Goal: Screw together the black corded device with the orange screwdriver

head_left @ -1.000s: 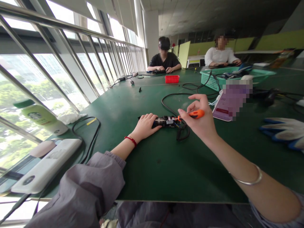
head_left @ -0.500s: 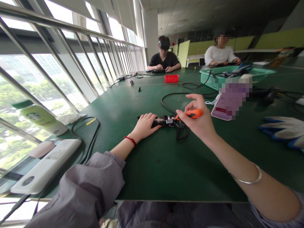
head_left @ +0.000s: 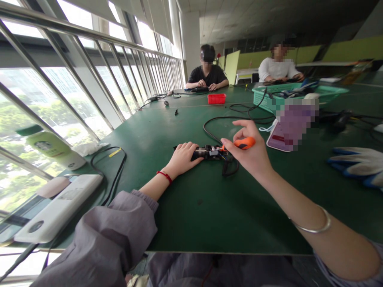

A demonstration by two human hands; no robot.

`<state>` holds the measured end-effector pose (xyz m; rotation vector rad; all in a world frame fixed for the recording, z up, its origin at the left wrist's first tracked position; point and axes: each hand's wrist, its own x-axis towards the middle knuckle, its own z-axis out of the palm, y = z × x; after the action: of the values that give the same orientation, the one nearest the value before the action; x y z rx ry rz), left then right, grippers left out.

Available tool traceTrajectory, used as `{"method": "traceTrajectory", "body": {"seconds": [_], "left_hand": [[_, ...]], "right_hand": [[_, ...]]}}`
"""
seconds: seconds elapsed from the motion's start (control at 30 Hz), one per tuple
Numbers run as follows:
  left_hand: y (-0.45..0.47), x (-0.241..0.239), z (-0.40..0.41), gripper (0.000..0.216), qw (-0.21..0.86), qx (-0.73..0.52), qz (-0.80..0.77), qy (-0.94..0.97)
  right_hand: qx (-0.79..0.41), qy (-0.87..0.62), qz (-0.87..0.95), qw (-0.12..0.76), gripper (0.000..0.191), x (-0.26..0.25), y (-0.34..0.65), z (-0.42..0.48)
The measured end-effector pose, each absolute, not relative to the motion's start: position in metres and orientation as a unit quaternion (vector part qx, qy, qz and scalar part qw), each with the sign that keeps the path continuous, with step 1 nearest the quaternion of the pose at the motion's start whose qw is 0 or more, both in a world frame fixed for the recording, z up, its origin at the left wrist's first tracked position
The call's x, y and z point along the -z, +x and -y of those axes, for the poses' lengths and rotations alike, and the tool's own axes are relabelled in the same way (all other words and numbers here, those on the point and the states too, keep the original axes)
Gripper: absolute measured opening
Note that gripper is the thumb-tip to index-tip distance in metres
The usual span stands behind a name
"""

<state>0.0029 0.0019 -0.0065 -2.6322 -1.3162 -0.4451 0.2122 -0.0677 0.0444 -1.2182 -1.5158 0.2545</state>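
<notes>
At centre frame, our left hand (head_left: 182, 157) closes over one end of a small wired device (head_left: 209, 152), pinning it to the green table (head_left: 209, 207). Our right hand (head_left: 254, 156) pinches an orange screwdriver (head_left: 244, 142), its tip at the device. We judge it best to keep the tip seated and the device pinned. The round logo on the green bottle (head_left: 50, 147) at left is unreadable.

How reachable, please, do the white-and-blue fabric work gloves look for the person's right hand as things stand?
Probably yes: only bare green table lies between the right hand and the white-and-blue fabric work gloves, on that hand's own side. However, it is gripping the orange-handled screwdriver.
</notes>
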Motion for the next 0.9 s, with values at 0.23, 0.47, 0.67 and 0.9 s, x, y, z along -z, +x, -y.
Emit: {"method": "traceTrajectory", "body": {"seconds": [0.23,0.47,0.67,0.9], "left_hand": [[0.003,0.007,-0.003,0.040,0.078,0.151,0.441,-0.881],[0.003,0.006,-0.002,0.041,0.081,0.151,0.438,-0.882],[0.002,0.007,-0.002,0.041,0.083,0.149,0.439,-0.882],[0.002,0.007,-0.003,0.041,0.078,0.152,0.438,-0.883]], "right_hand": [[-0.131,-0.505,0.640,0.564,0.027,-0.046,0.212,0.069],[-0.099,-0.514,0.641,0.561,0.054,-0.041,0.213,0.065],[-0.139,-0.499,0.648,0.559,0.027,-0.041,0.211,0.066],[-0.111,-0.482,0.635,0.593,0.066,-0.037,0.210,0.063]]}}
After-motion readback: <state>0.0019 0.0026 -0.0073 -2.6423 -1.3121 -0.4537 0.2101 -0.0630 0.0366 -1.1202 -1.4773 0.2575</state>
